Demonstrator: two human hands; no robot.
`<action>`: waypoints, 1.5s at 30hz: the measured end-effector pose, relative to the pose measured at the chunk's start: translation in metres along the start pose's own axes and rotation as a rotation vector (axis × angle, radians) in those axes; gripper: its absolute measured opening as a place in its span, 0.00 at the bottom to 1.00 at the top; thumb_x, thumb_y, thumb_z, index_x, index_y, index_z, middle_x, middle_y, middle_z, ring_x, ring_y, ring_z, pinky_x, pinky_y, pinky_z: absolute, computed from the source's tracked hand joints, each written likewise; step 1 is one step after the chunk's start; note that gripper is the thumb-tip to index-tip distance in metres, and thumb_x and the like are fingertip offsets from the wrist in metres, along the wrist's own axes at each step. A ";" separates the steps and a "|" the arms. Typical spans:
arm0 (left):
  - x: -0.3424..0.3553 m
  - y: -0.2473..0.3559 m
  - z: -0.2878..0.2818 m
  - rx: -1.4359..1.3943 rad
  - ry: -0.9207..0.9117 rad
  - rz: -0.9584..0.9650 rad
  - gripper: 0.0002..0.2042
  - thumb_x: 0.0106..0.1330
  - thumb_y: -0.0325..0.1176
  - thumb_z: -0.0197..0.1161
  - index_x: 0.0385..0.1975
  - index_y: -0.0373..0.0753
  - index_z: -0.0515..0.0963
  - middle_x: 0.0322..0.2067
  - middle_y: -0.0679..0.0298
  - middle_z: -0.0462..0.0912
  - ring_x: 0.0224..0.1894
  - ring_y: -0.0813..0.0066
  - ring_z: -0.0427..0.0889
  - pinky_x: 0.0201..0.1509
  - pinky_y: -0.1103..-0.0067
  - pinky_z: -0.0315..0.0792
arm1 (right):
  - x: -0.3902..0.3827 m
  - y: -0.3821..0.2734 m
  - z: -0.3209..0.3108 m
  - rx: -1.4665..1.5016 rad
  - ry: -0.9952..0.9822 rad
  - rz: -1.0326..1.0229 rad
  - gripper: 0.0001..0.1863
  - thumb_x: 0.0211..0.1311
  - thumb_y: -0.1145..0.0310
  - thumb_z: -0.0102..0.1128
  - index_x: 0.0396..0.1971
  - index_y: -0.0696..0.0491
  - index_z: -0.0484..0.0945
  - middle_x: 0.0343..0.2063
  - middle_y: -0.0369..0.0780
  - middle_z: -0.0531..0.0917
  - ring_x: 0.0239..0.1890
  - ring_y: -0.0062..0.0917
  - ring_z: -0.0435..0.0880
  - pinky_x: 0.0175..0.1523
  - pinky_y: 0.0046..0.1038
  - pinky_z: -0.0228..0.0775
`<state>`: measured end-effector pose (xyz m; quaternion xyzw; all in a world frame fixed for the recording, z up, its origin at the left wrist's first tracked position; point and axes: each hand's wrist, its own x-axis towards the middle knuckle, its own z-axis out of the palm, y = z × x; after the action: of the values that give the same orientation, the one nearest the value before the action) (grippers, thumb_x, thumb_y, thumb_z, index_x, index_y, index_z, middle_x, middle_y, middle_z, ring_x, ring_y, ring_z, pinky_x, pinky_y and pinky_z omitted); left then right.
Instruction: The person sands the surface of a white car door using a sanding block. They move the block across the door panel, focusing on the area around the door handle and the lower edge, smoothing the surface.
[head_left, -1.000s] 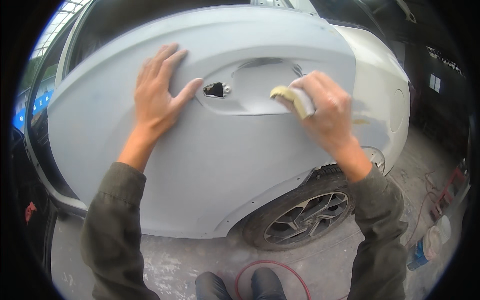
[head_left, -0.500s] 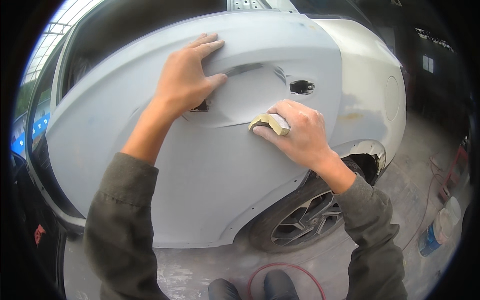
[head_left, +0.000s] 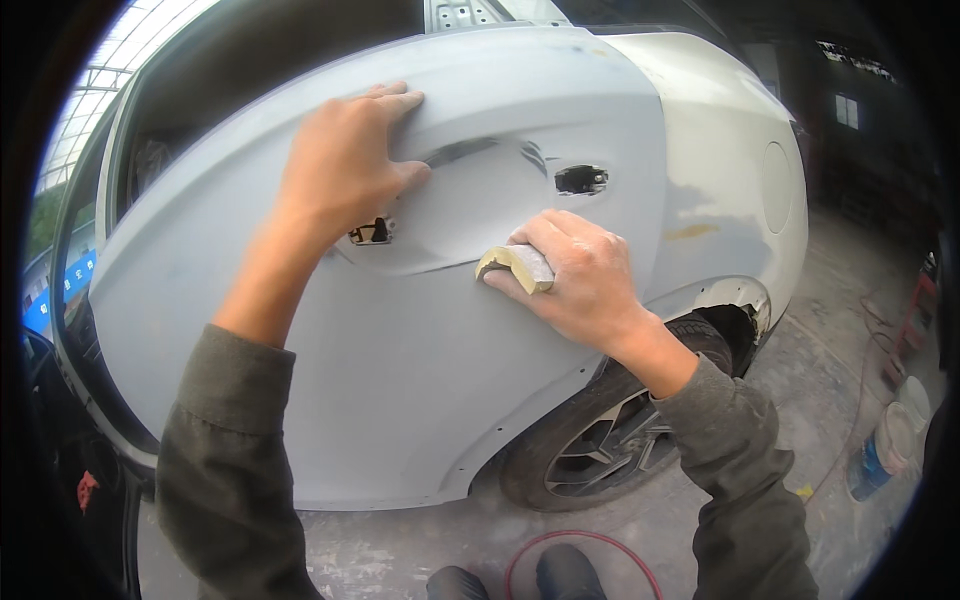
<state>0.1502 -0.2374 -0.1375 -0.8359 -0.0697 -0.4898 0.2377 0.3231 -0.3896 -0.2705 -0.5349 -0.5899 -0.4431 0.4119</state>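
A grey-primed car door (head_left: 420, 370) fills the middle of the view. My left hand (head_left: 345, 165) rests on its upper part with fingers and thumb spread, holding nothing. Just below that wrist is a small cut-out (head_left: 372, 232) in the panel, partly covered by the hand. My right hand (head_left: 585, 280) grips a bent, yellowish foam sanding sponge (head_left: 522, 268) against the door, at the lower edge of the rounded handle recess (head_left: 480, 205). The sponge's working face is hidden. Above the right hand sits a dark oblong opening (head_left: 582, 180).
A white rear quarter panel (head_left: 730, 130) with grey patches adjoins the door at right, above a wheel (head_left: 610, 440). A red hose (head_left: 600, 535) loops on the floor by my feet. Buckets (head_left: 885, 450) stand at far right, near a red frame (head_left: 912, 335).
The car and both hands sit slightly further left and lower in the view. More of the small cut-out shows beside my left wrist. Both hands keep nearly the same places on the door.
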 end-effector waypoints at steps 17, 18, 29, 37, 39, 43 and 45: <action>0.034 0.030 0.062 -0.279 0.196 0.198 0.32 0.50 0.40 0.84 0.60 0.45 0.87 0.64 0.59 0.85 0.73 0.59 0.76 0.76 0.65 0.72 | -0.001 -0.002 0.002 -0.042 0.019 -0.014 0.18 0.55 0.58 0.83 0.35 0.51 0.83 0.31 0.37 0.84 0.33 0.36 0.86 0.38 0.37 0.79; 0.035 0.030 0.061 -0.292 0.184 0.199 0.31 0.50 0.39 0.84 0.59 0.44 0.87 0.64 0.59 0.85 0.73 0.59 0.76 0.76 0.65 0.72 | -0.001 -0.002 0.002 -0.046 0.014 -0.011 0.18 0.55 0.58 0.83 0.35 0.51 0.83 0.31 0.37 0.84 0.33 0.36 0.86 0.38 0.37 0.79; 0.029 0.018 0.046 -0.318 0.081 0.231 0.23 0.60 0.32 0.78 0.57 0.40 0.88 0.64 0.59 0.85 0.73 0.60 0.77 0.75 0.64 0.72 | 0.015 -0.008 -0.029 -0.021 -0.119 0.175 0.19 0.61 0.55 0.77 0.38 0.53 0.80 0.35 0.39 0.85 0.39 0.39 0.88 0.42 0.40 0.80; -0.002 -0.013 0.043 -0.202 0.182 0.123 0.25 0.59 0.36 0.79 0.59 0.47 0.87 0.66 0.67 0.84 0.74 0.64 0.75 0.77 0.66 0.72 | 0.059 0.020 -0.044 -0.292 -0.052 0.127 0.12 0.63 0.59 0.77 0.35 0.51 0.88 0.36 0.38 0.86 0.38 0.36 0.88 0.43 0.38 0.79; -0.005 -0.019 0.042 -0.199 0.195 0.127 0.25 0.59 0.37 0.79 0.60 0.48 0.87 0.66 0.68 0.84 0.74 0.65 0.75 0.78 0.66 0.72 | 0.066 0.023 -0.034 -0.343 -0.003 0.068 0.11 0.62 0.59 0.77 0.36 0.51 0.88 0.36 0.36 0.87 0.38 0.35 0.88 0.43 0.38 0.78; -0.006 -0.013 0.040 -0.224 0.216 0.108 0.25 0.60 0.37 0.79 0.60 0.48 0.87 0.65 0.68 0.84 0.73 0.65 0.76 0.78 0.66 0.71 | 0.068 0.030 -0.017 -0.356 0.155 -0.020 0.09 0.63 0.60 0.75 0.35 0.48 0.88 0.35 0.33 0.86 0.38 0.33 0.88 0.41 0.39 0.79; -0.009 -0.013 0.045 -0.221 0.236 0.097 0.25 0.60 0.37 0.79 0.60 0.47 0.87 0.65 0.68 0.85 0.73 0.65 0.76 0.78 0.66 0.72 | 0.067 0.028 -0.015 -0.328 0.141 0.030 0.07 0.62 0.62 0.75 0.33 0.48 0.88 0.34 0.33 0.86 0.37 0.34 0.88 0.41 0.39 0.79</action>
<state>0.1760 -0.2042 -0.1595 -0.7961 0.0536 -0.5771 0.1742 0.3454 -0.3854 -0.1997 -0.5712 -0.4713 -0.5635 0.3662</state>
